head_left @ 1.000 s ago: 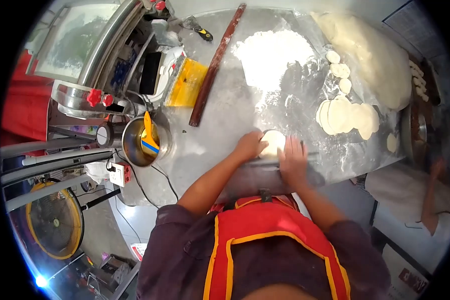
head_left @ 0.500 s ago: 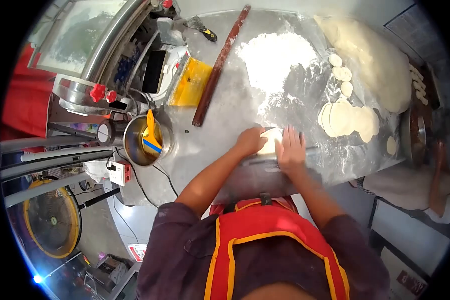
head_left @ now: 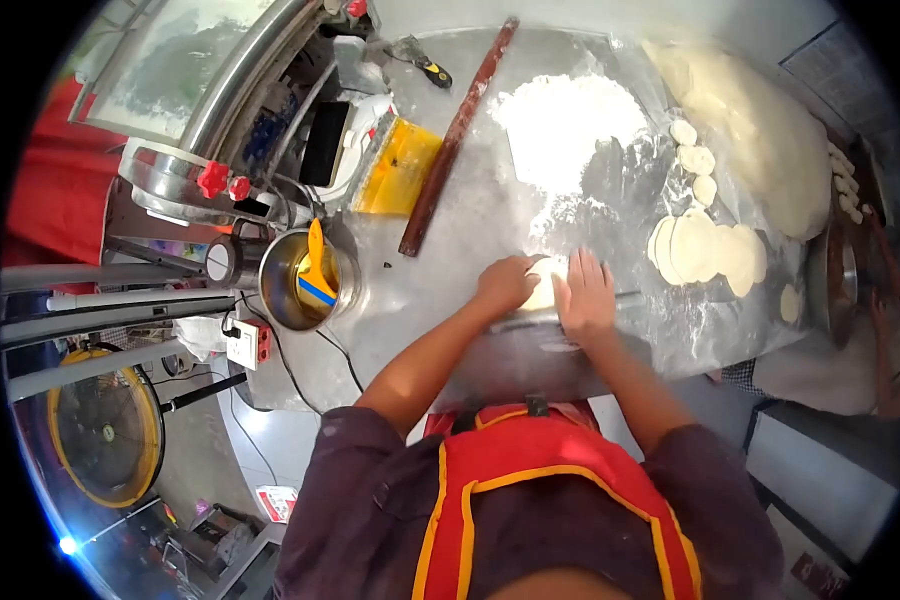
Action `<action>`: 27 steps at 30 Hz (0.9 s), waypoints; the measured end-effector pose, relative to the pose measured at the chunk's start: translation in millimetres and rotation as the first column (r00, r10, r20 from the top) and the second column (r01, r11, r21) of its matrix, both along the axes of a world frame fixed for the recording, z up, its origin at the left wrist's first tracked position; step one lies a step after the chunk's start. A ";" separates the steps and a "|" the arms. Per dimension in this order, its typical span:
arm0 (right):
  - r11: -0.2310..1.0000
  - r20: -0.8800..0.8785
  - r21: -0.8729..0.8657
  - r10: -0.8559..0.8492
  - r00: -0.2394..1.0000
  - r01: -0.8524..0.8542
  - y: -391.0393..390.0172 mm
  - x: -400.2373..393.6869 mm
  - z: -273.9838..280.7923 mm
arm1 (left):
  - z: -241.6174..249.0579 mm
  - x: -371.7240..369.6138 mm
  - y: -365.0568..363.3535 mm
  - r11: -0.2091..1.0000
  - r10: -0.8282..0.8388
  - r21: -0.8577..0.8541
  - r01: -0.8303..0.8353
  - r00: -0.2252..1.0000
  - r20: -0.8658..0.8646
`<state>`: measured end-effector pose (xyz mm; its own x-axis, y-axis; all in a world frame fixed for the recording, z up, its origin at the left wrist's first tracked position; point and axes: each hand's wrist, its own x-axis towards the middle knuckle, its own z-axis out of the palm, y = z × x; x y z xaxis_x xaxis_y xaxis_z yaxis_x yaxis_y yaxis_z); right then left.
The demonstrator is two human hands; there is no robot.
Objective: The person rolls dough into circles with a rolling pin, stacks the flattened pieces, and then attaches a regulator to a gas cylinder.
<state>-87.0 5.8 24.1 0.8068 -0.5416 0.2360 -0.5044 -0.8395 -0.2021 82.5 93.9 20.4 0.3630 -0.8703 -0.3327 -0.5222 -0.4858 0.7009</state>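
A flattened piece of dough (head_left: pixel 542 284) lies on the metal table near its front edge, between my two hands. My left hand (head_left: pixel 507 283) is curled, its fingers closed at the left edge of the dough. Across the right edge rests my right hand (head_left: pixel 585 295), flat with its fingers stretched out forward. Part of the dough is hidden under the hands. To the right, several thin dough rounds (head_left: pixel 692 247) overlap on the floured tabletop. A few small dough lumps (head_left: pixel 697 159) sit behind them, and white flour (head_left: pixel 575 125) is heaped further back.
A dark red rolling pin (head_left: pixel 460 135) lies left of the flour, beside a yellow scraper (head_left: pixel 398 167). A metal pot (head_left: pixel 282 300) with an orange-handled brush (head_left: pixel 317 262) stands at left, near cables. A large covered dough mass (head_left: pixel 750 130) fills the back right; another person's arm (head_left: pixel 882 345) shows beyond.
The whole view has shifted slightly, so the table things appear further right. Both hands keep nearly the same place on the dough, with the right fingers a little closer together.
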 end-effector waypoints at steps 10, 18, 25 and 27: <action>0.976 -0.176 0.213 0.080 0.981 -0.041 25.8 -36.5 19.5 | -26.6 7.8 0.9 0.986 0.162 0.023 -0.163 0.985 0.057; 0.997 -0.007 -0.021 -0.079 0.997 0.079 -42.5 67.6 -11.1 | 11.3 -2.9 -41.7 0.982 -0.065 0.180 0.054 0.996 0.059; 0.973 -0.129 0.220 0.104 0.986 -0.074 23.7 -41.0 8.1 | -19.7 17.5 14.1 0.993 0.118 0.004 -0.118 0.992 -0.040; 0.977 -0.065 0.198 0.099 0.993 -0.084 29.5 -45.8 8.5 | 0.2 16.9 29.6 0.967 0.252 0.102 -0.234 0.940 -0.232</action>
